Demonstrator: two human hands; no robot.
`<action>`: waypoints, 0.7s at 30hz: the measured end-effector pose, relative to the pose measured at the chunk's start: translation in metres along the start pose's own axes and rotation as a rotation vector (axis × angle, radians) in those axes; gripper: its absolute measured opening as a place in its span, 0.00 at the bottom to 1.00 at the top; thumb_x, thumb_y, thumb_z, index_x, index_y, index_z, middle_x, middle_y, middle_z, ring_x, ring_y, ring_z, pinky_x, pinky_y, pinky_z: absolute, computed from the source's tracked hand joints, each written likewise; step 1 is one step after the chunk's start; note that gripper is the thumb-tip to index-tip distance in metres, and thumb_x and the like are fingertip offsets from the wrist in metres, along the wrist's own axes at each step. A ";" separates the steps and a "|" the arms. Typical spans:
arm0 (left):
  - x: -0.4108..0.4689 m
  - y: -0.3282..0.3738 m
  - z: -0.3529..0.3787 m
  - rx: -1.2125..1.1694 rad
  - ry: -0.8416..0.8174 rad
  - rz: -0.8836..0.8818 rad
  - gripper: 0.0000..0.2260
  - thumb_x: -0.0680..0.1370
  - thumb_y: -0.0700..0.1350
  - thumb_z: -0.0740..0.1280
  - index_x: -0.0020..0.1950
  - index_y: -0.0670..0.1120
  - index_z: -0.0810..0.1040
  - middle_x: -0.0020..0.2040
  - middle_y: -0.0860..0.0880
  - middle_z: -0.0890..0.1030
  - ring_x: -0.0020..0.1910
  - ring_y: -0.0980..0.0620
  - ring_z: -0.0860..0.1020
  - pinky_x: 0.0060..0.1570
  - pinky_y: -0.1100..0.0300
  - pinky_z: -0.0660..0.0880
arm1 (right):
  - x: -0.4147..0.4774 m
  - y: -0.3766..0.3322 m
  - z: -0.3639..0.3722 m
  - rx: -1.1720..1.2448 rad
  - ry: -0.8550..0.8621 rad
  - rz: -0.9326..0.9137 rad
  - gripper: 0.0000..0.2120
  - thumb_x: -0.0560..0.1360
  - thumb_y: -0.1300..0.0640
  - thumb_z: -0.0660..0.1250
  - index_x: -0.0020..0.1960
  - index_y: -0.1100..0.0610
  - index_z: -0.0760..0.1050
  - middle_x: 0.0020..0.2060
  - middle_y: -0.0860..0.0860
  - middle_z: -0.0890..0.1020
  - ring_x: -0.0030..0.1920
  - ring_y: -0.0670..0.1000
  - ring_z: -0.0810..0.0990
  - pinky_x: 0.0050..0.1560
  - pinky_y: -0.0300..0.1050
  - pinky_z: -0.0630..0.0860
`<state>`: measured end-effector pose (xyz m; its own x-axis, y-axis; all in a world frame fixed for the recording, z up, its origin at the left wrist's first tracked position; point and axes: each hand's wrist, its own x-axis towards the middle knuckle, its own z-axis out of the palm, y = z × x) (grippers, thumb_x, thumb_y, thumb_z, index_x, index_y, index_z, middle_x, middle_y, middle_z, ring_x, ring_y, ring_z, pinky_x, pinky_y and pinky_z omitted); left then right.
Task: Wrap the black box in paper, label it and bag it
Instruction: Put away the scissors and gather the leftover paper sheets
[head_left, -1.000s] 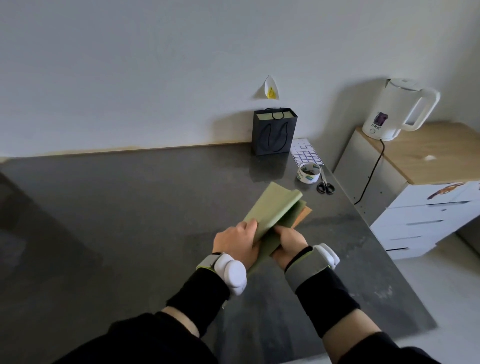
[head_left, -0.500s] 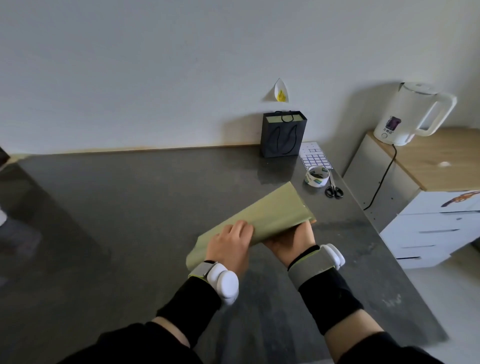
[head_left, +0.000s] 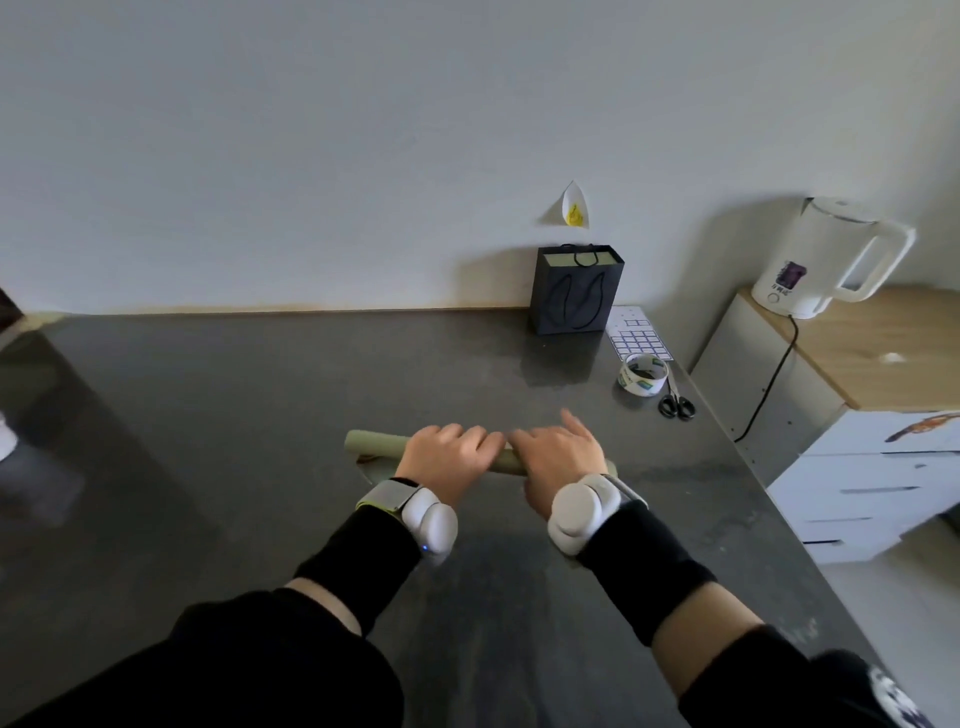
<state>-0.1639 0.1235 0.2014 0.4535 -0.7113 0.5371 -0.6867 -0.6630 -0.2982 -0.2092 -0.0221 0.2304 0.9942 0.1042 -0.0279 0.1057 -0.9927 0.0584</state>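
Pressing down on a long green fold of paper (head_left: 376, 444), mid-worktop (head_left: 260, 415) and a little toward the right edge. Curling the left grip (head_left: 447, 460) over the top of it, fingers bent round the far side. Laying the right grip (head_left: 558, 457) just beside, fingers spread and flat on the paper, index raised forward. No sighting of the black box: perhaps under the paper and the grips, cannot tell. Just a scrap of brown (head_left: 366, 458) peeking out at the paper's left end.

Looks like flattening or opening out the sheet, so very early in the job, with labelling and bagging not yet begun. To do it well: pin one end with the left grip and sweep outward with the flat right one, working from the middle toward the ends. Go lightly, to avoid creasing or tearing thin paper. Square the long side to the front edge before setting anything on it. Leave room at the right edge, well short of the drop.

Further out, by the right edge: scissors (head_left: 677, 404), then a tape roll (head_left: 643, 375) just beside them, green and blue print on it, too small to read. Behind that, a label sheet (head_left: 640, 338), rows of blue-bordered cells, seemingly blank. At the far edge, upright against the wall, the dark bag (head_left: 575, 291): a looping line motif, no words to make out. Beyond the worktop, on a cabinet (head_left: 883, 353), a white kettle (head_left: 826, 254) with a purple label, lettering unreadable.
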 end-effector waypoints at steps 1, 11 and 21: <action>0.002 -0.002 -0.002 -0.014 -0.011 0.007 0.06 0.66 0.40 0.59 0.38 0.48 0.74 0.26 0.50 0.72 0.21 0.50 0.72 0.21 0.66 0.59 | 0.003 -0.001 -0.004 0.007 -0.050 0.040 0.16 0.75 0.58 0.59 0.62 0.52 0.68 0.59 0.51 0.77 0.62 0.56 0.74 0.63 0.49 0.65; 0.007 -0.074 -0.028 -0.243 -0.850 -0.291 0.09 0.73 0.51 0.66 0.51 0.51 0.75 0.48 0.49 0.80 0.45 0.44 0.77 0.41 0.58 0.68 | 0.023 0.021 -0.024 0.047 -0.392 0.057 0.14 0.72 0.57 0.67 0.57 0.53 0.76 0.56 0.53 0.80 0.57 0.55 0.78 0.46 0.42 0.69; -0.019 -0.080 -0.003 -1.104 -0.201 -0.799 0.48 0.57 0.53 0.81 0.73 0.54 0.61 0.62 0.52 0.71 0.59 0.54 0.72 0.57 0.58 0.68 | 0.008 0.048 -0.030 0.257 -0.341 0.166 0.10 0.69 0.56 0.72 0.49 0.55 0.77 0.47 0.53 0.80 0.53 0.55 0.78 0.43 0.39 0.67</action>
<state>-0.1191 0.1911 0.2175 0.9432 -0.3121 0.1141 -0.2507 -0.4428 0.8609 -0.1956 -0.0673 0.2634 0.9288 -0.0413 -0.3682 -0.1063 -0.9817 -0.1581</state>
